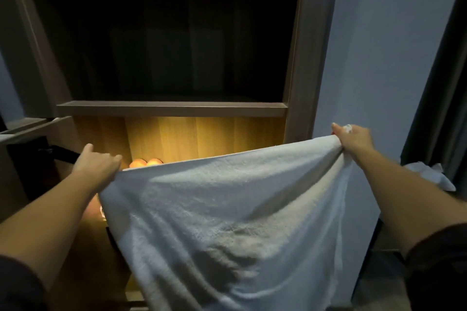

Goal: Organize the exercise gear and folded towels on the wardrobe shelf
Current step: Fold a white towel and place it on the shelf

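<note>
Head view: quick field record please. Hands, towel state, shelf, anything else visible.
left hand: grips the upper left corner of the towel
right hand: grips the upper right corner, cloth bunched there
towel: white, unfolded, stretched between both hands in front of the wardrobe
shelf: board above a lit, wood-backed compartment; the compartment above it is dark
orange shapes: two, rounded, just behind the towel's top edge; identity unclear
white cloth: far right, by the dark curtain
</note>
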`<control>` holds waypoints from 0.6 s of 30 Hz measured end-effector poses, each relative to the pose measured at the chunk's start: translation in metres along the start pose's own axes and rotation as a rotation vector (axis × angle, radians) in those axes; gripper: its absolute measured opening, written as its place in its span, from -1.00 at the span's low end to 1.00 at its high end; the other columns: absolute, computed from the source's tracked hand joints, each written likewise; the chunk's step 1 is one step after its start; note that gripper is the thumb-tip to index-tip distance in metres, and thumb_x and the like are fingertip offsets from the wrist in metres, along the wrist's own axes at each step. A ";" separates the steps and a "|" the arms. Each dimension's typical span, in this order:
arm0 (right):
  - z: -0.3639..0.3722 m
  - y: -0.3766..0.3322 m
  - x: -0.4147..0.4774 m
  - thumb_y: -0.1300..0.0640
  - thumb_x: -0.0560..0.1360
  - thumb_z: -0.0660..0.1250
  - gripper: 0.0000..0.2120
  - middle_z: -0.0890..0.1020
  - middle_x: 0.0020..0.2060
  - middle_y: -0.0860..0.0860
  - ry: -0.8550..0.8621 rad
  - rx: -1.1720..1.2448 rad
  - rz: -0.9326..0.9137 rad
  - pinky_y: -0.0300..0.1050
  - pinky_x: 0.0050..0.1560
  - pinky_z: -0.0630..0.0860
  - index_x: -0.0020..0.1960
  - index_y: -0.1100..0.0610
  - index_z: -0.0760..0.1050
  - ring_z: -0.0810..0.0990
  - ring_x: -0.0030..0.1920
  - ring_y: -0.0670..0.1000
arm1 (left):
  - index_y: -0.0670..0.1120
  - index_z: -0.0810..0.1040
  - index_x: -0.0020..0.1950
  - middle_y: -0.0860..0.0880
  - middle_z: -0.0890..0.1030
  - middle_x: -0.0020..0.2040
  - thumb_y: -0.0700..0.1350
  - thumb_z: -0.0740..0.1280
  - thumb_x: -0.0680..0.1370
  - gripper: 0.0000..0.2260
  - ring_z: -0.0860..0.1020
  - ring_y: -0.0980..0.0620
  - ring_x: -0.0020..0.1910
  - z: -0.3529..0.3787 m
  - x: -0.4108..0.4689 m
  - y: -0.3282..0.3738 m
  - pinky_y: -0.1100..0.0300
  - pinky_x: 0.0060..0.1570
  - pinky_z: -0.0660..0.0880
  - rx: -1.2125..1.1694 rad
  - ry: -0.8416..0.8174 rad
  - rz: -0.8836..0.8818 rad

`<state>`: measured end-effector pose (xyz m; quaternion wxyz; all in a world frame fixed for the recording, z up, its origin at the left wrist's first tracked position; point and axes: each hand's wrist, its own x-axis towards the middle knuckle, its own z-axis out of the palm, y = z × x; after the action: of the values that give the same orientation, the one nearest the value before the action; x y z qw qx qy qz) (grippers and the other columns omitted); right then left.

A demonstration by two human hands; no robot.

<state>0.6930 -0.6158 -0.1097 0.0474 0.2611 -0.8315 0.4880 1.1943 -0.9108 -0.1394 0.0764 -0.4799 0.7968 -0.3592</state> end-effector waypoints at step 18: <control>-0.020 -0.003 -0.024 0.06 0.60 0.29 -0.72 0.62 0.16 0.03 -0.701 0.367 0.108 -0.15 -0.02 0.54 0.26 0.14 0.55 0.60 0.12 0.00 | -0.24 0.56 0.10 -0.33 0.54 0.06 -0.24 0.28 0.57 -0.85 0.52 -0.35 0.06 0.004 0.001 -0.031 -0.10 -0.04 0.49 -1.102 -0.016 -0.810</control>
<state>0.7112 -0.5912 -0.1052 -0.3124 0.3718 -0.7090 0.5114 1.2181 -0.9227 -0.1221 -0.3136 -0.7115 0.6205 0.1023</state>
